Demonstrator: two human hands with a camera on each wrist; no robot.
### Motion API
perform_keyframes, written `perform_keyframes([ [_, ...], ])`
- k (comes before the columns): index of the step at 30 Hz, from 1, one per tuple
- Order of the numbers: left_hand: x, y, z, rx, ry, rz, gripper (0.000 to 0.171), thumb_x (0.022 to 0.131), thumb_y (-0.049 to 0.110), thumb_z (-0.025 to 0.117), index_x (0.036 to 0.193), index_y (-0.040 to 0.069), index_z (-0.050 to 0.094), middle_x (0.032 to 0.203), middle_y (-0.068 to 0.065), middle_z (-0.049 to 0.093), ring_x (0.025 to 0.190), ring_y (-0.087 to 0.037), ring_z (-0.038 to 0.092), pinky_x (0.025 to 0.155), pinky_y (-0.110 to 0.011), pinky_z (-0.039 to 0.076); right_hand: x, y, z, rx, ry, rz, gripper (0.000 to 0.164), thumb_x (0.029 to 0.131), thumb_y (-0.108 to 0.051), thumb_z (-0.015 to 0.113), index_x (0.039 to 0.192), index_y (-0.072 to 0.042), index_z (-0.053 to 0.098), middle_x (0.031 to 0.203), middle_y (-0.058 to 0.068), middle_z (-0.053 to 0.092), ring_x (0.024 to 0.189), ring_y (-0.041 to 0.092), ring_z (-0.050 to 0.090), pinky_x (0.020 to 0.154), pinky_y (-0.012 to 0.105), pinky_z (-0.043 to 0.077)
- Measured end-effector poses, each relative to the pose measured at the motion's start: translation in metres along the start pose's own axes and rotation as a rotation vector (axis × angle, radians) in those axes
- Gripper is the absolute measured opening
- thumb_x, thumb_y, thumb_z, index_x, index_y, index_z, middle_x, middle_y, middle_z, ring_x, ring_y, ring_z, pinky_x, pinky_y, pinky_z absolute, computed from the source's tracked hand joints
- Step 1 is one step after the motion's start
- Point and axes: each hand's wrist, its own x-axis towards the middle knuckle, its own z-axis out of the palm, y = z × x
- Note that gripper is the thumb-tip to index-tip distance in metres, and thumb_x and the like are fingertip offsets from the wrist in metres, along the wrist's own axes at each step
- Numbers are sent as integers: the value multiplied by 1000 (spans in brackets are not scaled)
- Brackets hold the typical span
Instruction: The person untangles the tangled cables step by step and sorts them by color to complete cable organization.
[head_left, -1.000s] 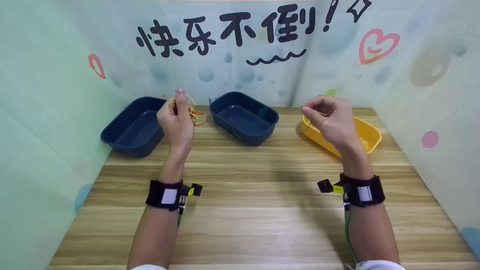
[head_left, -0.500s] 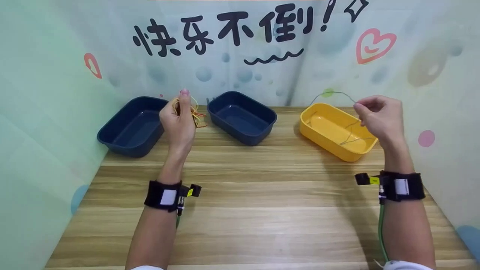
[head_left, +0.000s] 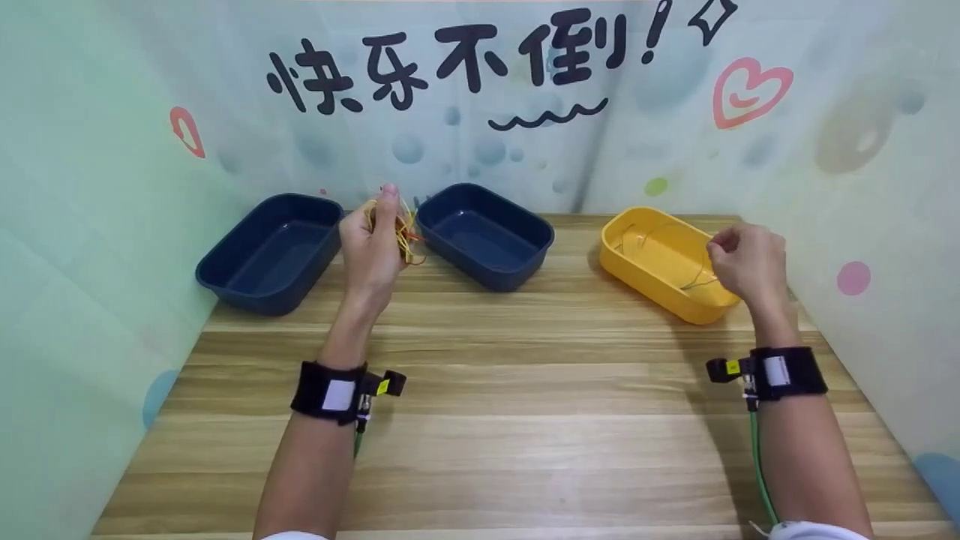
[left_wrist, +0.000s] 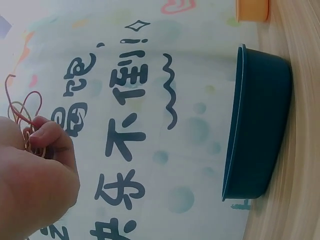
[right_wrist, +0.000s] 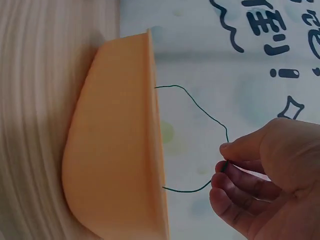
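Observation:
My left hand (head_left: 369, 255) grips a tangled bundle of thin yellow and red wires (head_left: 406, 241), thumb upright, between the two dark blue containers. In the left wrist view, wire loops (left_wrist: 21, 112) stick out past the curled fingers. Over the right end of the yellow container (head_left: 660, 289), my right hand (head_left: 752, 264) pinches a thin green wire between thumb and fingers. The right wrist view shows the green wire (right_wrist: 200, 108) bowing up from inside the container to the fingertips and back down. Part of the wire lies inside, against the container's floor.
One dark blue container (head_left: 262, 300) stands at the left, another dark blue container (head_left: 491, 274) at the back middle. They share a wood-grain table (head_left: 525, 420) with the yellow one. Printed cloth walls (head_left: 465, 150) rise at the back and both sides.
My right hand first went right, drawing the green wire up in an arc, then came down and slightly left, lowering it. My left hand shifted a little right with its bundle.

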Motion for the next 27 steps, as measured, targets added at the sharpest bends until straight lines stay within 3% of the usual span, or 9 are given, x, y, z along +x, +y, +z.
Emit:
perform_keyframes([
  [5, -1, -1, 2, -88, -26, -102, 46, 94, 34, 45, 68, -4, 45, 53, -17, 44, 37, -27, 40, 28, -35, 29, 0, 0, 10, -91, -103, -93, 14, 85, -12, 58, 88, -2, 67, 81, 13, 62, 72, 28, 56, 59, 40, 46],
  [9, 0, -7, 2, -158, -55, -139, 44, 94, 35, 45, 70, -3, 45, 54, -19, 44, 38, -30, 37, 28, -36, 24, -2, -3, 12, -119, -155, -143, 17, 85, -16, 58, 88, -2, 69, 81, 12, 63, 74, 28, 56, 62, 42, 45],
  [14, 1, -18, 2, -181, -67, -159, 47, 94, 40, 43, 72, -2, 46, 56, -22, 43, 39, -34, 33, 28, -38, 21, -5, -23, 14, -41, -32, -222, 23, 87, -25, 57, 88, -4, 68, 82, 10, 65, 75, 28, 58, 67, 45, 44],
  [17, -2, -14, 5, -181, -62, -212, 53, 94, 46, 37, 76, -3, 46, 59, -24, 43, 40, -32, 36, 28, -37, 22, -8, -46, 18, 62, 73, -301, 22, 87, -24, 58, 90, -5, 68, 86, 9, 65, 79, 27, 58, 72, 43, 43],
  [23, -7, -21, 17, -175, -113, -313, 65, 91, 58, 25, 81, -2, 48, 61, -18, 47, 41, -27, 38, 29, -36, 22, -20, -110, 27, 268, 271, -613, 11, 82, -16, 65, 89, -8, 67, 87, 2, 64, 83, 18, 58, 75, 35, 43],
  [27, -9, -25, 26, -167, -165, -350, 70, 89, 63, 22, 87, -2, 48, 62, -17, 45, 41, -26, 36, 30, -38, 22, -32, -155, 37, 382, 301, -800, 15, 80, -12, 66, 95, -9, 66, 94, 1, 63, 87, 15, 57, 75, 31, 44],
])
